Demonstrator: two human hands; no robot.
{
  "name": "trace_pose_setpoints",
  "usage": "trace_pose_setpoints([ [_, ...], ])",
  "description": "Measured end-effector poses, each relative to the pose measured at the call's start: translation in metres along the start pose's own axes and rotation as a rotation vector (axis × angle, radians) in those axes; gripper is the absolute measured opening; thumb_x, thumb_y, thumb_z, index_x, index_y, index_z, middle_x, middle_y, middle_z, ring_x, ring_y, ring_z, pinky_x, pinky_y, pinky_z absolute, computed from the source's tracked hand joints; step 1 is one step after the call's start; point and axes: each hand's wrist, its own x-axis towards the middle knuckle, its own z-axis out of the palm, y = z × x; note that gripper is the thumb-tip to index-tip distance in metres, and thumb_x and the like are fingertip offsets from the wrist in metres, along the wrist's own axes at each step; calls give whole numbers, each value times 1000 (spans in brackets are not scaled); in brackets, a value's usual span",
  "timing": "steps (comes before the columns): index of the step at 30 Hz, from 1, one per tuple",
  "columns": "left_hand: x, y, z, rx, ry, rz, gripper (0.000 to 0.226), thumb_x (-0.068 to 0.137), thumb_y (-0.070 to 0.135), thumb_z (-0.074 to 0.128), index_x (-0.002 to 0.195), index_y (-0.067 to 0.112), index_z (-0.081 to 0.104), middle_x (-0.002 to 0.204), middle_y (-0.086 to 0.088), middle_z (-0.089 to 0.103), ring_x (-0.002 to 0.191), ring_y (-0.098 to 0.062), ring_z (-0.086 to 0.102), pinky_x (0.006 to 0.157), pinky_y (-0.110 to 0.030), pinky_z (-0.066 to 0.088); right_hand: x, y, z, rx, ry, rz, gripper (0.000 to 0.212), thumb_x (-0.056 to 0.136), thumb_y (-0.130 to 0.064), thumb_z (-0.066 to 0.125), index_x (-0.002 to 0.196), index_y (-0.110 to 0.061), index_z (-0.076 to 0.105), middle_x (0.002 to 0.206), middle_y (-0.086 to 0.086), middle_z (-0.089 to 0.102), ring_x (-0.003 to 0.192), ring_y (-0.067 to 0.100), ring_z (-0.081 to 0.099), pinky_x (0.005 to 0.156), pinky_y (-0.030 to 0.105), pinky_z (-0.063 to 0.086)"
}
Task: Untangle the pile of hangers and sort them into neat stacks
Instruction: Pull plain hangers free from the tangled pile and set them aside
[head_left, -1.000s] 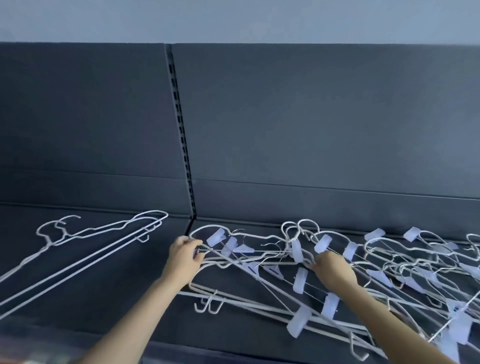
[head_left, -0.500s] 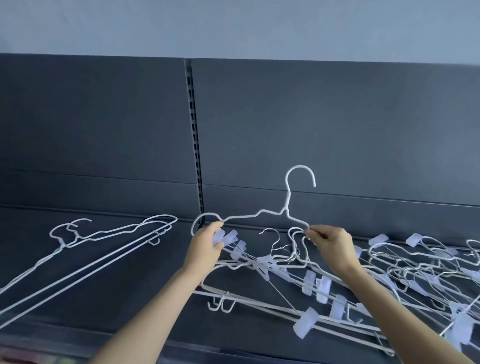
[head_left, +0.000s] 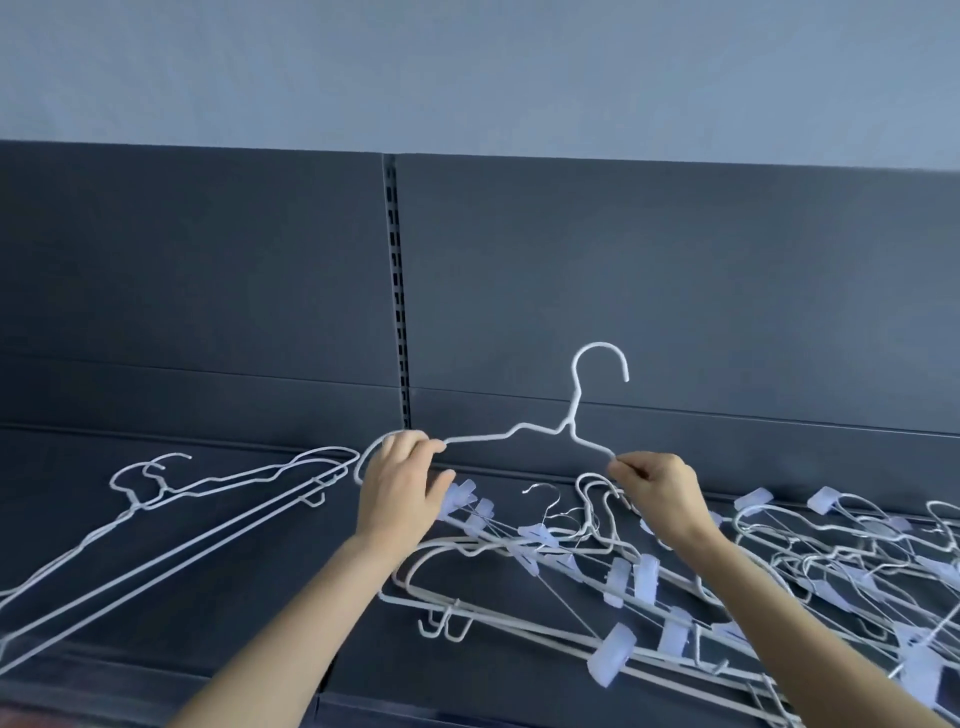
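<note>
Hands (head_left: 524, 488) on seemingly clipless white hanger (head_left: 569, 426)

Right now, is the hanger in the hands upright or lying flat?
Upright. The lifted hanger has its hook pointing up against the back panel, held by the left hand and right hand above the pile.

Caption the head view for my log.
Both hands lift one plain hanger above the tangled pile.
</note>
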Motion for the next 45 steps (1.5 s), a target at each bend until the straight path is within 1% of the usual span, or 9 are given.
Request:
trace_pose_setpoints([
  [3,-2,2,-19,84,-342,108,99,64,73,45,142,15,28,151,-2,27,141,-17,18,117,-33,8,1,-11,6,-13,-81,-66,32,85,-15,56,58,0,48,45,-4,30,45,10,22,45,24,24],
  [6,-8,-1,-42,207,-554,164,120,59,74,57,146,20,-5,157,4,-1,144,-11,-3,112,-26,-12,3,-26,11,22,-168,-123,29,86,-12,55,67,10,52,52,3,31,44,9,24,43,17,24],
  [17,-52,-69,-118,309,-571,-93,115,66,53,71,146,18,-4,154,2,9,141,-16,11,115,-29,17,5,-92,98,85,-425,-132,45,86,-16,53,43,-15,40,35,-7,43,37,7,30,46,19,31],
  [21,-72,-113,-152,293,-537,-298,111,67,49,72,147,17,2,153,3,12,141,-15,14,114,-26,20,2,-125,141,-193,-405,-311,34,87,-31,52,59,-13,46,63,-1,51,65,20,47,64,29,36],
  [25,-99,-175,-183,264,-460,-593,112,61,49,75,146,10,13,148,-5,23,137,-20,21,113,-27,25,-4,-144,176,-258,-326,-488,26,89,-26,52,108,-12,61,116,4,55,112,26,47,95,36,37],
  [30,-107,-226,-192,271,-433,-821,111,55,51,78,140,2,26,142,-14,34,132,-27,33,109,-31,33,-8,-139,214,-267,-410,-429,35,88,-26,55,120,-12,56,128,7,50,119,25,45,99,34,38],
  [36,-96,-252,-173,237,-492,-840,91,57,49,78,127,3,43,135,-13,44,123,-27,43,104,-33,37,-13,-122,235,-282,-436,-356,36,88,-25,55,121,-11,54,128,5,50,119,20,47,98,31,39],
  [41,-91,-258,-157,319,-549,-754,94,70,53,67,143,11,25,154,-5,17,143,-19,15,118,-43,5,-13,-117,241,-316,-440,-350,40,89,-26,53,125,-10,51,130,6,49,121,20,45,99,30,38],
  [45,-76,-239,-141,254,-466,-595,70,82,45,60,139,12,36,149,-5,30,137,-21,29,115,-34,18,-17,-115,239,-367,-438,-356,43,90,-28,52,129,-11,47,133,6,47,124,22,42,102,32,37],
])
